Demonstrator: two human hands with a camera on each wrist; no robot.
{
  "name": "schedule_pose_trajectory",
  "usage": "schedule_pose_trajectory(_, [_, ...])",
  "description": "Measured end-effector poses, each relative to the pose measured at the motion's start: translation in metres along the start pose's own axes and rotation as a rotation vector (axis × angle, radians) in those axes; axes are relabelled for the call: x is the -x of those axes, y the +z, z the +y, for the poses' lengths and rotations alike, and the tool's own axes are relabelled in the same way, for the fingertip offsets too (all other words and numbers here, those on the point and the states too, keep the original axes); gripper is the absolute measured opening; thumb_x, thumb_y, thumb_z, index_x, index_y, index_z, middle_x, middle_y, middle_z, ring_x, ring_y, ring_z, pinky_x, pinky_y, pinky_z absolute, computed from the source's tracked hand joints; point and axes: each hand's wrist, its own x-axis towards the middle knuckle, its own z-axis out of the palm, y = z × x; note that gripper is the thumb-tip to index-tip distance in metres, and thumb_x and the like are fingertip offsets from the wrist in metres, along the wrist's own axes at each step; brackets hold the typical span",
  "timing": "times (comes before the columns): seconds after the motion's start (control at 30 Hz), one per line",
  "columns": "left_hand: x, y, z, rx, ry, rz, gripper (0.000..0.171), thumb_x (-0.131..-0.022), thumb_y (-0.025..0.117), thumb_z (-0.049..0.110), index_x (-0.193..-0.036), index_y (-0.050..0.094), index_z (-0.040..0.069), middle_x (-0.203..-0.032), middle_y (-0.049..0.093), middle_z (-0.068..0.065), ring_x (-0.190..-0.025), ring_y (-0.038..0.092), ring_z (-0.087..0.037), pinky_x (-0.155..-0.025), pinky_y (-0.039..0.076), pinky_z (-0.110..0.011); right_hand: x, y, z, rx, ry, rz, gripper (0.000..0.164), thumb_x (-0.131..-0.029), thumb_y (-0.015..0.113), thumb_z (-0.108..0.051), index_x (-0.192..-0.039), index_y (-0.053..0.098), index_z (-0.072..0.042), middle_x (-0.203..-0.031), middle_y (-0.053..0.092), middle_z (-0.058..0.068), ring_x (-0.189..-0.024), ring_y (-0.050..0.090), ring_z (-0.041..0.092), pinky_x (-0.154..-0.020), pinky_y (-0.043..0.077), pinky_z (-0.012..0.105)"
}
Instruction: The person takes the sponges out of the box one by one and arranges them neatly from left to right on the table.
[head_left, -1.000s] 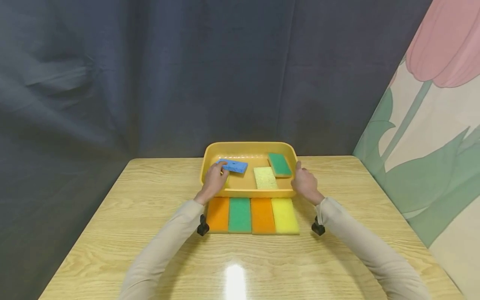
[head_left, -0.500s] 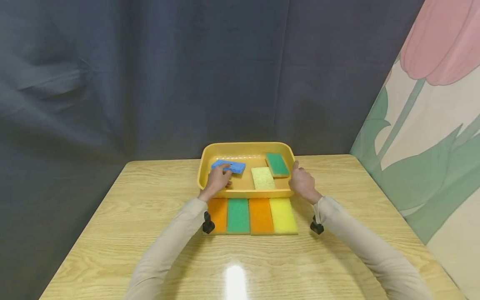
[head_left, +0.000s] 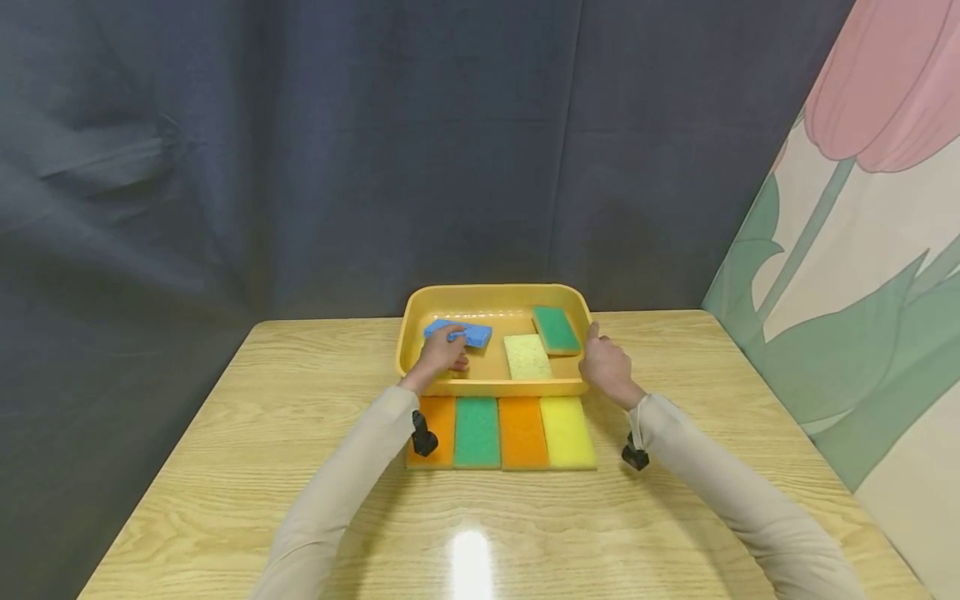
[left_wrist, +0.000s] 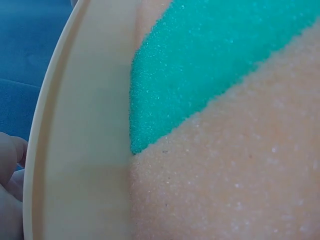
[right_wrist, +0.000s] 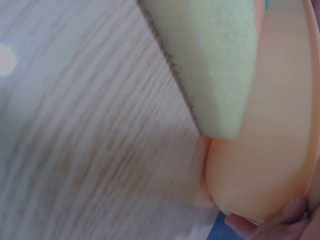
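Note:
A yellow plastic tray [head_left: 510, 388] stands at the back of the table. Inside it lie a blue sponge [head_left: 479, 336], a pale yellow sponge [head_left: 528, 357] and a green scouring sponge [head_left: 557, 330]. My left hand [head_left: 442, 352] reaches over the near left wall, its fingers at the blue sponge and its thumb apart below; whether they touch it is unclear. With my right hand [head_left: 606, 365] I grip the tray's right rim. In the right wrist view, fingers [right_wrist: 280, 227] curl at the tray's wall.
In front of the tray, sponges lie side by side: orange [head_left: 446, 412], green [head_left: 477, 432], orange [head_left: 523, 432] and yellow [head_left: 568, 432]. A dark curtain [head_left: 420, 150] hangs behind the wooden table [head_left: 225, 467]. A painted wall [head_left: 847, 275] rises at the right.
The blue sponge, earlier slightly raised at my left fingers, lies in the tray. My left hand has shifted a little to the right. My right hand keeps its grip on the rim.

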Motion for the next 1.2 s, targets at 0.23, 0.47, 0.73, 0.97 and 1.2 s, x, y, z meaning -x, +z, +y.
schedule_pose_trajectory(0.23, [0.000, 0.001, -0.001, 0.001, -0.031, -0.020, 0.044, -0.106, 0.043, 0.016, -0.149, 0.042, 0.005, -0.116, 0.059, -0.029, -0.095, 0.066, -0.041, -0.080, 0.057, -0.042, -0.001, 0.002, 0.001, -0.006, -0.004, 0.004, 0.068, -0.090, 0.050, -0.003, -0.150, 0.020, 0.012, -0.101, 0.059, 0.032, -0.070, 0.061, 0.040, -0.059, 0.050, 0.050])
schedule_pose_trajectory(0.47, [-0.006, -0.001, -0.003, 0.045, -0.063, -0.024, 0.046, -0.106, 0.044, 0.016, -0.150, 0.041, 0.007, -0.122, 0.058, -0.028, -0.090, 0.068, -0.037, -0.076, 0.058, -0.038, -0.001, 0.001, 0.000, -0.008, -0.005, -0.002, 0.070, -0.090, 0.050, -0.003, -0.150, 0.019, 0.012, -0.101, 0.059, 0.031, -0.065, 0.059, 0.036, -0.057, 0.050, 0.049])
schedule_pose_trajectory(0.73, [-0.009, 0.000, -0.004, 0.068, -0.093, -0.049, 0.049, -0.105, 0.044, 0.015, -0.152, 0.036, 0.005, -0.121, 0.059, -0.027, -0.074, 0.068, -0.027, -0.074, 0.058, -0.037, -0.001, 0.002, 0.000, 0.000, 0.006, -0.002, 0.069, -0.090, 0.050, -0.004, -0.151, 0.019, 0.011, -0.101, 0.060, 0.030, -0.064, 0.058, 0.035, -0.057, 0.050, 0.048])
schedule_pose_trajectory(0.97, [-0.008, 0.000, -0.005, 0.067, -0.121, -0.062, 0.052, -0.105, 0.043, 0.015, -0.154, 0.031, 0.005, -0.124, 0.058, -0.026, -0.080, 0.069, -0.029, -0.078, 0.057, -0.038, 0.000, 0.003, 0.001, -0.002, -0.005, 0.001, 0.071, -0.089, 0.052, -0.003, -0.150, 0.019, 0.012, -0.101, 0.060, 0.031, -0.064, 0.058, 0.036, -0.056, 0.050, 0.048])
schedule_pose_trajectory(1.2, [-0.010, 0.001, -0.004, 0.124, -0.123, -0.006, 0.049, -0.106, 0.043, 0.015, -0.152, 0.034, 0.003, -0.123, 0.059, -0.026, -0.088, 0.069, -0.033, -0.083, 0.056, -0.040, 0.000, 0.001, 0.001, -0.004, -0.012, 0.016, 0.070, -0.088, 0.053, -0.002, -0.149, 0.021, 0.013, -0.099, 0.060, 0.031, -0.062, 0.058, 0.035, -0.054, 0.049, 0.047])
